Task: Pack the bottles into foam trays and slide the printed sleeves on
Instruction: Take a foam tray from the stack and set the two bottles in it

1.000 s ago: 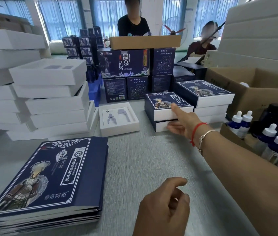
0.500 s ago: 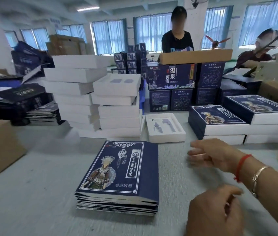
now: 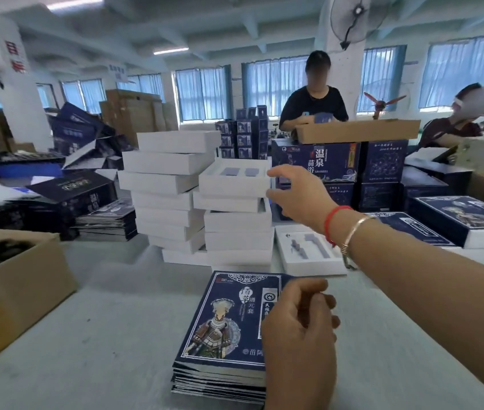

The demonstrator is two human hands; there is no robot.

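Right hand [image 3: 300, 192] has moved up and away from the table since half a second ago, and now reaches the right end of the top white foam tray [image 3: 234, 180] on the nearer white stack. Thumb above and fingers below the tray's edge, spread wide; contact unclear. Left hand [image 3: 297, 329] hovers loosely curled, holding nothing, over the flat stack of dark blue printed sleeves [image 3: 226, 321], closer over it than before. One open foam tray with shaped cut-outs [image 3: 308, 253] lies on the grey table [image 3: 101, 335].
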